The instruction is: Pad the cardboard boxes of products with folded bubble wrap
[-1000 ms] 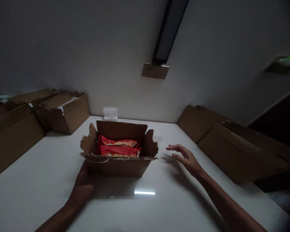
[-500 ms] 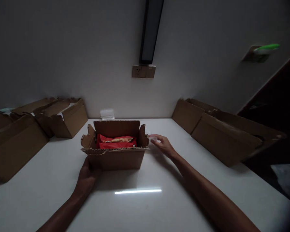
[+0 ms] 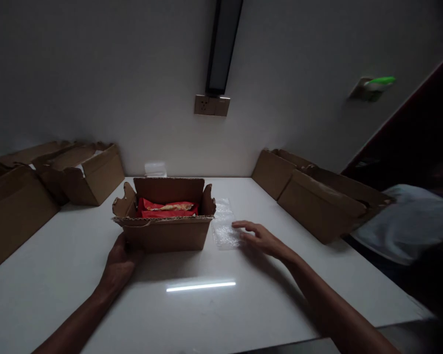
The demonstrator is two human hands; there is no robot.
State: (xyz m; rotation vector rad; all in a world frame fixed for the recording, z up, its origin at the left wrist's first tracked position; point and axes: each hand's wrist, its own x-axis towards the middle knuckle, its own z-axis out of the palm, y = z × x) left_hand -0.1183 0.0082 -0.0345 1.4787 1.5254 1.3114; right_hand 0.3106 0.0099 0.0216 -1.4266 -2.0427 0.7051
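Note:
An open cardboard box [image 3: 164, 236] with torn flap edges stands in front of me. Red snack packets [image 3: 168, 211] lie inside it. My left hand [image 3: 121, 258] grips the box at its lower left front corner, some fingers hidden against its side. On the tabletop along the box's right side lies a clear bubble-wrap sheet [image 3: 225, 233]. Over the right edge of that sheet is my right hand [image 3: 260, 239], open, fingers stretched toward the box and holding nothing. I cannot tell whether its fingertips touch the sheet.
More open cardboard boxes stand at the left [image 3: 90, 179] and right [image 3: 319, 206] on the white table [image 3: 192, 314]. A small clear plastic pack [image 3: 155, 169] sits by the wall. A socket plate [image 3: 211, 105] is above. A person in a white top [image 3: 409, 221] is at the right.
My right hand has let go of the clear bubble wrap, which now lies spread beside the box, and has drawn back toward me. A person has come into view at the right.

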